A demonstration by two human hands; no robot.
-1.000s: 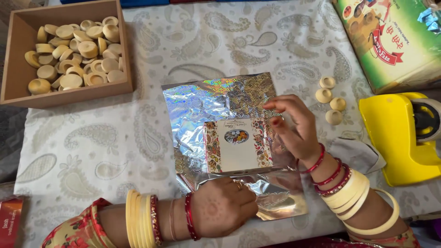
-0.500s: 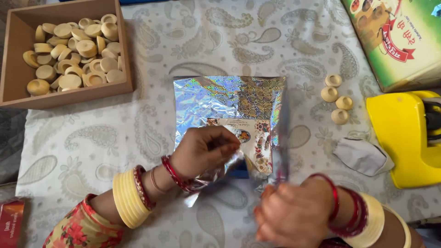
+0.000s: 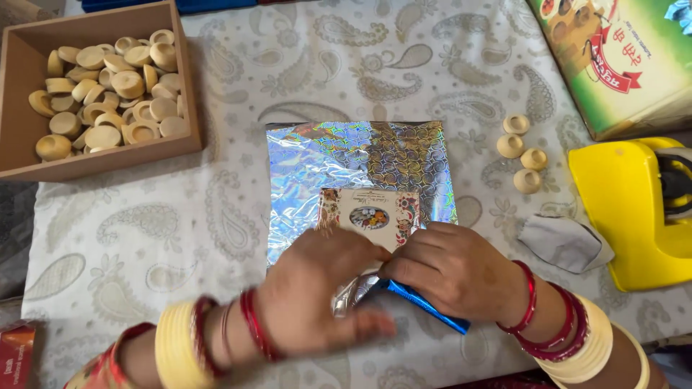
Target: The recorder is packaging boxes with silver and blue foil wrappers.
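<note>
Folding the near edge of the shiny foil sheet [image 3: 360,162] up over the small card [image 3: 369,216], the left hand [image 3: 321,292] and right hand [image 3: 450,270] are now brought together, pinching the foil; half a second ago they were apart.

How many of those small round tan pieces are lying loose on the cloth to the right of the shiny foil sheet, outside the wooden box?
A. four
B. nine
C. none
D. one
A: four loose tan pieces lie in a small cluster on the patterned cloth, between the foil sheet and the yellow tape dispenser; the rest are piled in the wooden box.
</note>
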